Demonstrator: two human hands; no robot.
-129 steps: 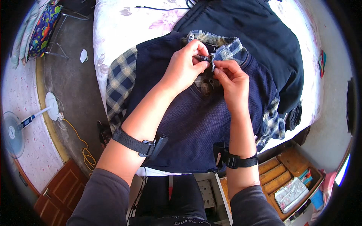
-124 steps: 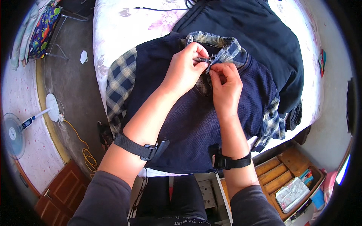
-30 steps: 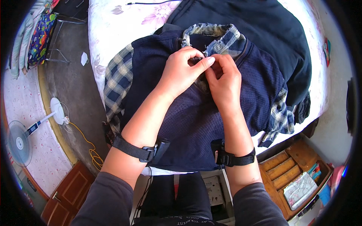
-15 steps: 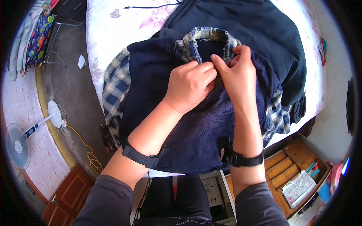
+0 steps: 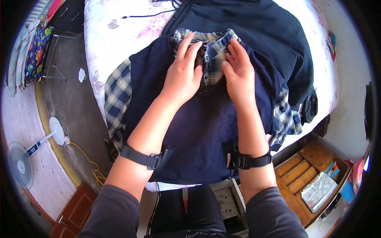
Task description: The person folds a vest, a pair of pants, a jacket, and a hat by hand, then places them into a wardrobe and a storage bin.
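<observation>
A navy knit top [image 5: 190, 135] with a checked shirt collar [image 5: 217, 51] and checked sleeves lies front up on the bed. Its collar is folded down, the frayed edge showing along the fold. My left hand [image 5: 183, 73] lies against the collar's left side, fingers stretched out and thumb apart. On the other side, my right hand [image 5: 240, 75] rests with its fingers extended along the right collar flap. Between the hands, the neck opening and a buttoned checked placket [image 5: 212, 75] are visible. Behind the top is a larger dark garment [image 5: 254, 23], partly covered by it.
Floral bedding [image 5: 107, 39] covers the bed, with a black cable [image 5: 147, 16] at its far side. An open wooden drawer [image 5: 301, 174] stands at the lower right. On the left floor are a standing fan [image 5: 24, 162] and a yellow cord [image 5: 95, 166].
The collar, standing up as a ring before, is now folded down at the front. My hands have moved apart from the pinch at the neck to either side of it.
</observation>
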